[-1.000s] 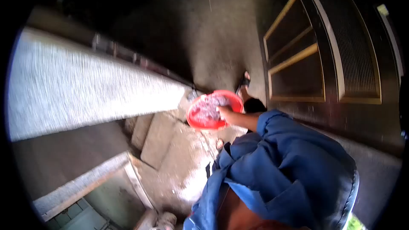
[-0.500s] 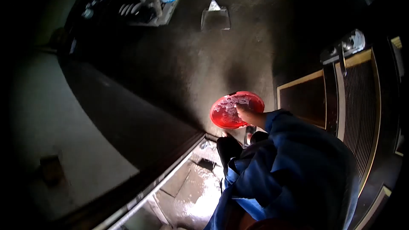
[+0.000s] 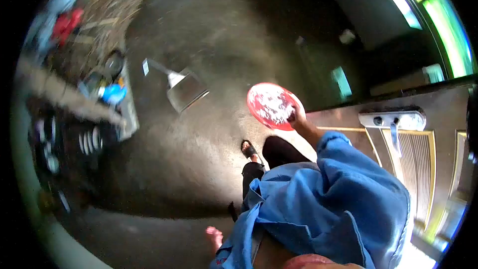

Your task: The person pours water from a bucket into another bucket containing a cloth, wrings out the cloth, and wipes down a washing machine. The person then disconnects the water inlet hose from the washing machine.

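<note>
My right hand (image 3: pixel 297 117) grips the near right rim of a red basin (image 3: pixel 255 104), its fingers over the edge. Inside the basin lies a whitish, speckled material (image 3: pixel 274 103) that I cannot make out. The basin is held above the floor, in front of my dark trouser leg. At the lower middle, beside the blue garment (image 3: pixel 308 189), my left hand (image 3: pixel 214 235) hangs low with its fingers loosely apart and nothing visible in them.
A long-handled dustpan (image 3: pixel 188 91) lies on the dark floor (image 3: pixel 199 35). Along the left are dry sticks (image 3: pixel 112 7), a blue item (image 3: pixel 113 93) and a ledge (image 3: pixel 130 112). A door with a metal handle (image 3: pixel 393 120) stands at the right. My sandalled foot (image 3: pixel 248 149) shows below the basin.
The view has swung away from the bright doorway into the room. The dustpan now appears lower and farther left, and more of the left side shows. My right hand still holds the basin.
</note>
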Action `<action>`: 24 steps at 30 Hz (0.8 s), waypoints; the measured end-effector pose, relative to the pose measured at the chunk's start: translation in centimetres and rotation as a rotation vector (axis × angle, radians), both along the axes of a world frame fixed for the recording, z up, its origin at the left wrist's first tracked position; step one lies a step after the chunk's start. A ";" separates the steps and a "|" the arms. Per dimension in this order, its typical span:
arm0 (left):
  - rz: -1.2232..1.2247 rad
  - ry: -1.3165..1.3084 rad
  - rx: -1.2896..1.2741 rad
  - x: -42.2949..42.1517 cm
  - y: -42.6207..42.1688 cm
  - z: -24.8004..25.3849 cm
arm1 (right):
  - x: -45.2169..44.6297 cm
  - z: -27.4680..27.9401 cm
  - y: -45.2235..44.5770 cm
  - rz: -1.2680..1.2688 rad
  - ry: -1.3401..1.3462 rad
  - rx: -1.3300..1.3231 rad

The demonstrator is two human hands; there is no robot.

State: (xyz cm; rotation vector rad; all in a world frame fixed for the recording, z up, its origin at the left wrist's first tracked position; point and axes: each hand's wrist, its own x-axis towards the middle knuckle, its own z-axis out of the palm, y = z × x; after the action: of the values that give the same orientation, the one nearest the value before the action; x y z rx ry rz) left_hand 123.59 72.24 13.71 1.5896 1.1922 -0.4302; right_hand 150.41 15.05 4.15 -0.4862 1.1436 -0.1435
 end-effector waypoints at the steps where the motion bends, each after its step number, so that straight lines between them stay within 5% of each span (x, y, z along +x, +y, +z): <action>1: -0.042 -0.061 0.023 6.0 3.7 1.2 | 1.1 -0.3 -1.1 -0.068 -0.016 0.008; 2: 0.262 -0.119 -0.644 12.8 11.5 0.7 | 2.1 -0.8 -2.3 -0.143 -0.001 -0.004; 3: 0.189 -0.163 -0.681 19.4 15.3 1.5 | 3.6 1.6 -1.9 -0.198 0.016 -0.014; 5: 0.146 -0.151 -0.401 31.3 17.7 5.0 | 5.9 4.7 -3.1 -0.326 0.084 0.082; 7: -0.070 -0.212 0.121 39.2 11.5 9.2 | 8.6 4.4 -4.5 -0.565 0.208 0.148; 8: -0.534 -0.137 -0.130 43.4 13.7 9.4 | 8.2 2.1 -5.7 -0.372 -0.208 0.042; 9: -0.331 -0.074 -0.357 46.7 13.8 7.4 | 7.9 0.0 -6.8 -0.193 -0.629 -0.060; 11: 0.074 0.119 -0.959 50.2 11.0 6.1 | 8.9 -2.3 -8.2 -0.705 -0.017 0.289; 13: -0.646 0.183 -0.155 52.8 1.6 7.1 | 8.6 -2.4 -9.4 -0.840 0.029 0.287; 14: -0.813 0.232 0.013 54.4 -1.4 6.6 | 8.8 -2.5 -9.8 -0.911 0.053 0.268; 24: -1.500 0.356 0.065 87.6 -25.4 7.4 | 13.0 -0.2 -12.1 -1.606 0.080 0.231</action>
State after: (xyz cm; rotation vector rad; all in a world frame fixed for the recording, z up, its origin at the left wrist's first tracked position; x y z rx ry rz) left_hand 211.16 46.86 21.12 2.2942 -0.0091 -1.6548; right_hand 163.42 2.95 3.90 0.7423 1.3637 -1.3569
